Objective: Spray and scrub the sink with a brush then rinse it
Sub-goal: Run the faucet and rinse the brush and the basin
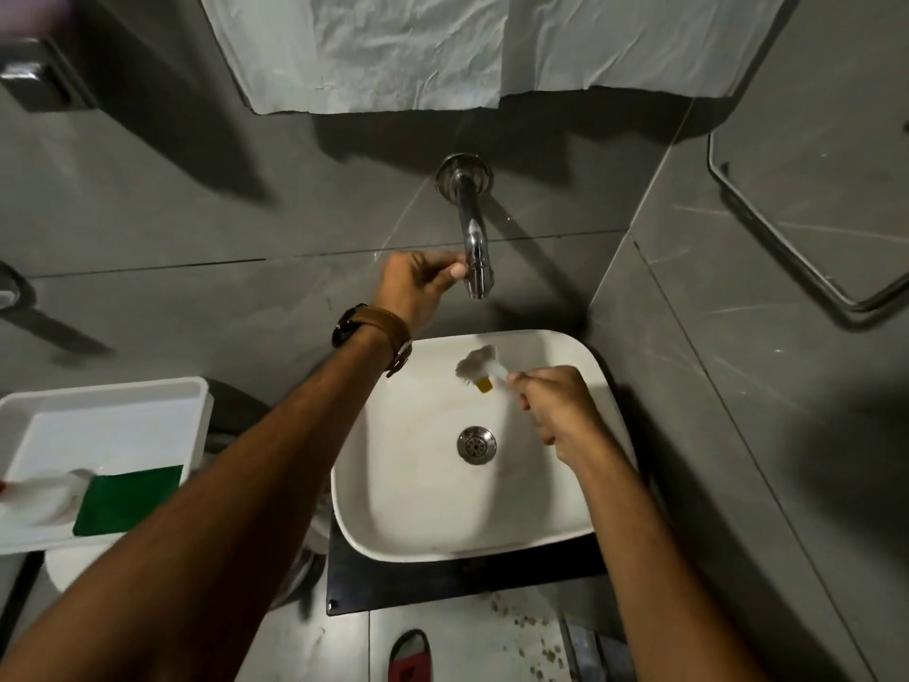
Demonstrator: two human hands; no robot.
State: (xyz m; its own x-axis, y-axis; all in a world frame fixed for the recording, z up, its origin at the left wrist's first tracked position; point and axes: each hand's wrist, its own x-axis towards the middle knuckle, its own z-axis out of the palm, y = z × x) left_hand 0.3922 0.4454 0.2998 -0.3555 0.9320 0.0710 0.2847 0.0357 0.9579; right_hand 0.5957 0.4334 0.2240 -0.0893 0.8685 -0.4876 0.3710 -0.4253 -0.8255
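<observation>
Right hand (551, 403) grips the brush (484, 367), bristles pointing up-left over the sink (374, 504).

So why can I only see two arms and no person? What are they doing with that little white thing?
The camera sits on the person's head and looks down, so you see only their arms and hands. There is just this one picture.

The left hand reaches up and touches the shiny tap on the grey wall. No water is running that I can see. The right hand holds a small white brush over the white sink, whose drain sits in the middle.

To the left is a white tray with a green pad and something white and blurry in it. A red slipper lies on the floor.
</observation>
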